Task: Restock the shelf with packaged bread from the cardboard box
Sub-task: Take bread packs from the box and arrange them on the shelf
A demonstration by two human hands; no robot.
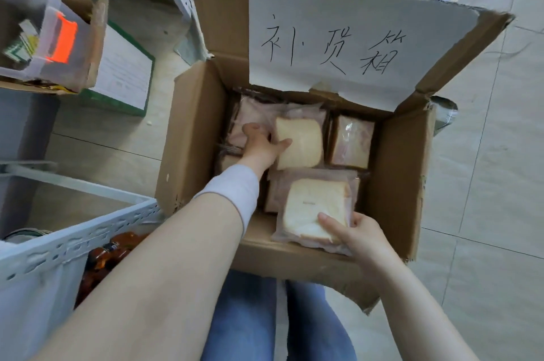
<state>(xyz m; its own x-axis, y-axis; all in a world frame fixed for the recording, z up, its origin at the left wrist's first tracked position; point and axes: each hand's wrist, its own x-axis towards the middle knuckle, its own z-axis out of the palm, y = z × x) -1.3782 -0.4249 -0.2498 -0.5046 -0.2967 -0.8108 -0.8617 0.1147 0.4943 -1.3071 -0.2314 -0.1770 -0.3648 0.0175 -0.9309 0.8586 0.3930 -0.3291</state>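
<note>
— Where is the bread?

— In the open brown cardboard box on the pale tiled floor. Several clear pinkish packets of sliced white bread lie flat in it. The left hand reaches deep inside, fingers closed on the edge of the far bread packet, thumb on top. The right hand grips the near bread packet at its lower corner, by the box's near wall. A third packet lies to the right, touching neither hand.

— What surrounds the box?

— A white paper sign with handwritten black characters is fixed to the raised far flap and overhangs the far packets. To the left stands a grey perforated metal shelf, just beside the box, with dark reddish packaged goods under its rail. Farther left, a clear plastic bin with an orange latch sits in a cardboard tray. The person's blue-jeaned legs are under the near flap.
</note>
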